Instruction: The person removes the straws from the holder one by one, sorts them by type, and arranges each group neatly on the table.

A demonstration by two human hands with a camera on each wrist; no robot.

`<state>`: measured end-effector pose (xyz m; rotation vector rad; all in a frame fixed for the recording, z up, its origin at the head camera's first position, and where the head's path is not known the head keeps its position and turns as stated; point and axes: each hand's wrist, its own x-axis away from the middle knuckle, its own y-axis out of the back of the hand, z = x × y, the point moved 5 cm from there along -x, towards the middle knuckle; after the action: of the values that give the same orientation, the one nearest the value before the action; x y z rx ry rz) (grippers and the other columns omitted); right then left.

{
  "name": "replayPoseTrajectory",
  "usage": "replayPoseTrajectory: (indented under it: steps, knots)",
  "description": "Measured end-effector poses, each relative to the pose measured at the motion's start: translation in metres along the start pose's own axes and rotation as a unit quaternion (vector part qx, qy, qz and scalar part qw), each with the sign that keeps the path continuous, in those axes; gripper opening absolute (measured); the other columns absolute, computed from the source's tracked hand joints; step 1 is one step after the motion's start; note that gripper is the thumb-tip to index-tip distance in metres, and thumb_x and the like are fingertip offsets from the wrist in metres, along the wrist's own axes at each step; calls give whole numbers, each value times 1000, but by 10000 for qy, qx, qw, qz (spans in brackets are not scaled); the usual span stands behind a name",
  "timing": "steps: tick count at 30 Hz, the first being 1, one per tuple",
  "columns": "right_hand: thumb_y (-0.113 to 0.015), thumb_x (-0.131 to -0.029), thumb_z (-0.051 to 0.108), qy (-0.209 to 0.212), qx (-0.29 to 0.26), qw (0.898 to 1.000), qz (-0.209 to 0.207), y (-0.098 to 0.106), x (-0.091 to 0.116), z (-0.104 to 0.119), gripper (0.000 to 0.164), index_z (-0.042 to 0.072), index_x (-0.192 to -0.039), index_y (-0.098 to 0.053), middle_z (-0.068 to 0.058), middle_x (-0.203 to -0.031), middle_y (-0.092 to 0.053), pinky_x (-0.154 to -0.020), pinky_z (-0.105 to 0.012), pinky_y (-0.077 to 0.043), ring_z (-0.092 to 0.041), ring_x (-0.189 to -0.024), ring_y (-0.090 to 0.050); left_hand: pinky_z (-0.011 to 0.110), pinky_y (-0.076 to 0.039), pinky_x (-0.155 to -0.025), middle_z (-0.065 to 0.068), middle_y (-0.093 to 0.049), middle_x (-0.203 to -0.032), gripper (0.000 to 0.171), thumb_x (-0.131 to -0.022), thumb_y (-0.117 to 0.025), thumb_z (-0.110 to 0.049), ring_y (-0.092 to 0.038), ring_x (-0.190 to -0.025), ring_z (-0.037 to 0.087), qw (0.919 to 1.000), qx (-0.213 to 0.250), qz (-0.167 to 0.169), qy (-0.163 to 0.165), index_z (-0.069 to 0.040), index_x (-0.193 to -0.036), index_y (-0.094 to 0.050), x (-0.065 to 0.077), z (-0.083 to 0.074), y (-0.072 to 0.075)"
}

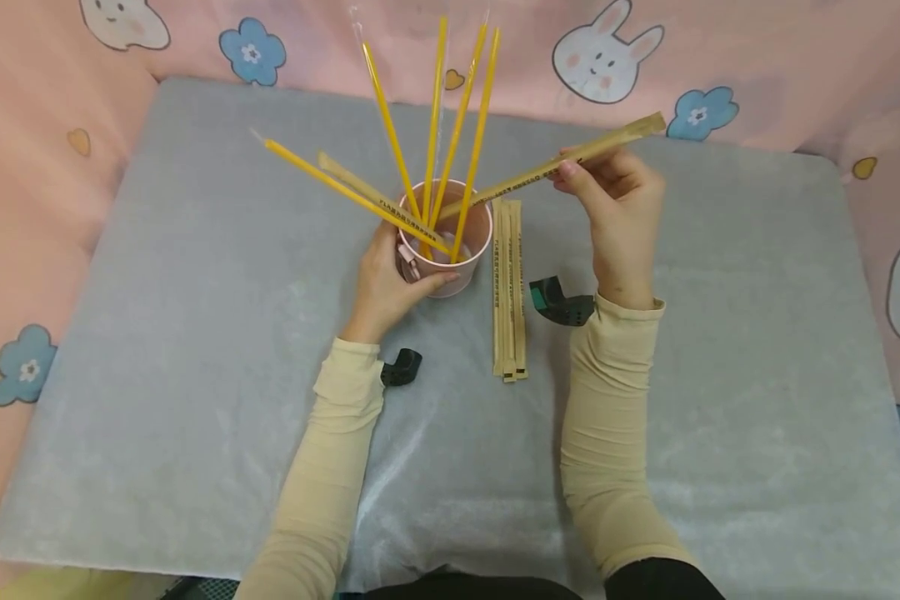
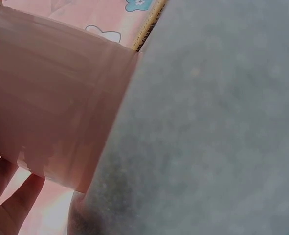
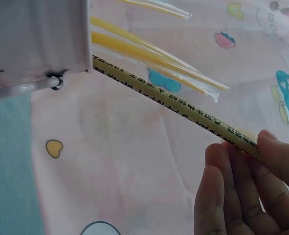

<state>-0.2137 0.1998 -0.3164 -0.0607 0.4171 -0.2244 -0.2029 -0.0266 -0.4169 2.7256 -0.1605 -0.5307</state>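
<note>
A pink cup [image 1: 453, 282] stands near the middle of the table, and my left hand [image 1: 392, 279] grips it from the left, thumb across its front. Between thumb and fingers, my right hand [image 1: 618, 200] pinches a paper-wrapped straw [image 1: 528, 177] with dark print; its lower end is inside the cup. Several yellow straws in clear wrappers [image 1: 482, 125] lean out of the cup, along with another paper-wrapped straw [image 1: 360, 183] that slants to the left. In the right wrist view, the printed straw [image 3: 176, 110] runs from the cup's rim to my fingertips.
Several paper-wrapped straws [image 1: 508, 292] lie side by side just right of the cup. Grey cloth covers the table [image 1: 757, 375]. A pink patterned curtain [image 1: 510, 58] hangs along the back and sides. Each wrist carries a dark camera mount [image 1: 566, 305].
</note>
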Motion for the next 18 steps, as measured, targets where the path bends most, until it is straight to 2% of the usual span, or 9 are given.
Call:
replayPoseTrajectory:
  steps: [5,18]
  knots:
    - [-65,-84,-6,132,-113,9998,-33,4,0,5,8,-9,-89,-69,-14,-83,-69,-74,-33,-54,-23,-74,-67,29,-33,-104,17,-51,-131,97,-65,-88,-19,-47,-122,25,10000,-76,15,-6,0,-142,-33,-2,0,0]
    - [-65,-83,-7,144,-328,9992,-163,5,2,15,8,-12,-88,-69,-18,-80,-68,-73,-33,-54,-24,-70,-66,31,-34,-104,17,-50,-131,99,-64,-88,-21,-47,-122,26,9999,-138,11,12,0,-143,-32,-1,0,1]
